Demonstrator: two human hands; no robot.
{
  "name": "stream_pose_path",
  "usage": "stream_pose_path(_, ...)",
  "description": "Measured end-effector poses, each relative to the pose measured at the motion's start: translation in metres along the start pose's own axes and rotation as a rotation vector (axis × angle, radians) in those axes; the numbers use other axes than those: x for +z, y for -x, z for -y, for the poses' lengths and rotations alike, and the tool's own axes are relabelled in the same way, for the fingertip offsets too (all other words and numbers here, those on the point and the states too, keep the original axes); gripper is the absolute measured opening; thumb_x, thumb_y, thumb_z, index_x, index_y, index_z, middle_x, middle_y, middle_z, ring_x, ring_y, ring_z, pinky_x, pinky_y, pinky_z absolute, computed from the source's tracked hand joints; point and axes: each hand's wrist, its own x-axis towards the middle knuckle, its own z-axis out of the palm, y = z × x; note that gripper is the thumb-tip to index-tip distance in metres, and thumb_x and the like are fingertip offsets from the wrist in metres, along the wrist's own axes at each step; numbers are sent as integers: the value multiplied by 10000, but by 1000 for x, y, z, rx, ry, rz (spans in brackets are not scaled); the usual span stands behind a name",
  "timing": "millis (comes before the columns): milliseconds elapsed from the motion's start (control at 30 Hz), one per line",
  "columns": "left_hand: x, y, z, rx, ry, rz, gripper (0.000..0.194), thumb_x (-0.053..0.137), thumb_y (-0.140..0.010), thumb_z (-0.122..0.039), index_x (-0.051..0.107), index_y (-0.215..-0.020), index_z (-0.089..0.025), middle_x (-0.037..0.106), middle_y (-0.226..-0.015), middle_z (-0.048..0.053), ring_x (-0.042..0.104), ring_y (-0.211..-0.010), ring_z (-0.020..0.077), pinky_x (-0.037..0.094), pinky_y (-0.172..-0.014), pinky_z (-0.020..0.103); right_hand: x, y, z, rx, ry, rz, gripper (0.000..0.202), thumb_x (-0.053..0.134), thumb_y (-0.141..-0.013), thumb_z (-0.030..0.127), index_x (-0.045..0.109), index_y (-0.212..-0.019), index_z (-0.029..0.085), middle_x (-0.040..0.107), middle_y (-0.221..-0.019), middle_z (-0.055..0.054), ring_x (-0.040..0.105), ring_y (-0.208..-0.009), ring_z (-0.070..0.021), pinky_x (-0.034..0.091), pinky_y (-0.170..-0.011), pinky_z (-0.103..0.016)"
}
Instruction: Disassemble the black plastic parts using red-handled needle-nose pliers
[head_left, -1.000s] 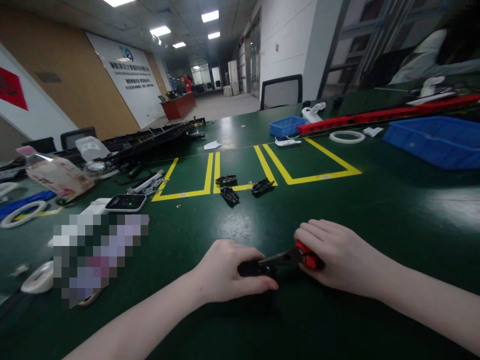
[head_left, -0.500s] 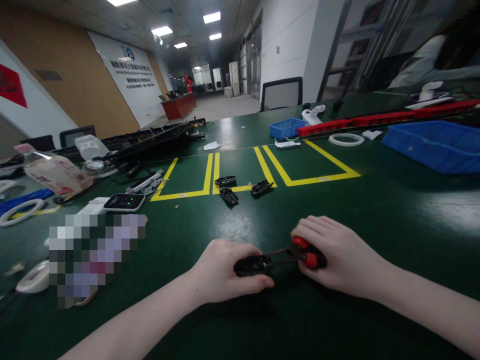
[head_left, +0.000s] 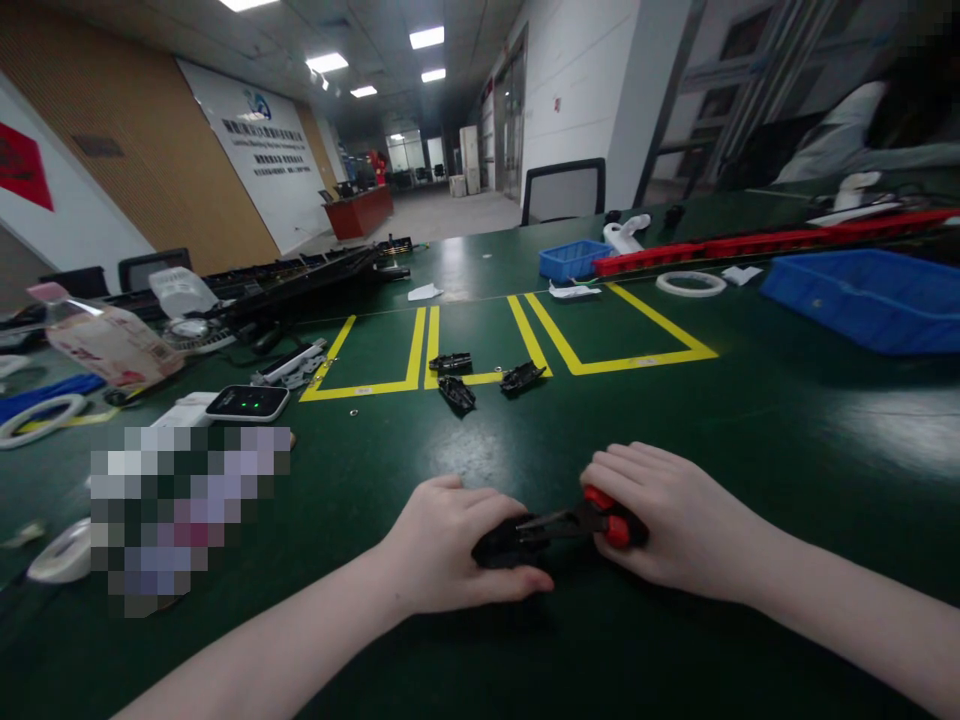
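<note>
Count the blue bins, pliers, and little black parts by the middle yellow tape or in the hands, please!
Blue bins: 2
Needle-nose pliers: 1
Black parts: 4 (three by the middle yellow tape, one in the left hand)
Total: 7

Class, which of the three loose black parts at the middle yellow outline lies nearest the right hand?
The rightmost part, at the outline's right corner; the upper left part and lower left part lie farther from the right hand.

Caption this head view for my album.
Left hand grips a black part; right hand holds red-handled pliers against it.
</note>
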Motion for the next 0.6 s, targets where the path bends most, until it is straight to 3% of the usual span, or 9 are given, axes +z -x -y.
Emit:
stream_pose_path(367,1,-1,2,41,-34,-1,454,601,-905,-624,634,-1078,-206,720,-852,-26,650,-656,134,354,-615,274,1,1,4,14,14,33,193,705,-678,128,594,-825,188,646,-790,-28,579,-702,-195,460,-647,-329)
stream_pose_path(600,-1,0,3,33,-3,57,472,589,-907,-640,640,-1046,-192,704,-801,-30,628,-621,126,375,-609,270,2,3,5,28,17,30,179,683,-686,128,603,-835,183,649,-809,-45,580,-727,-209,465,-674,-349)
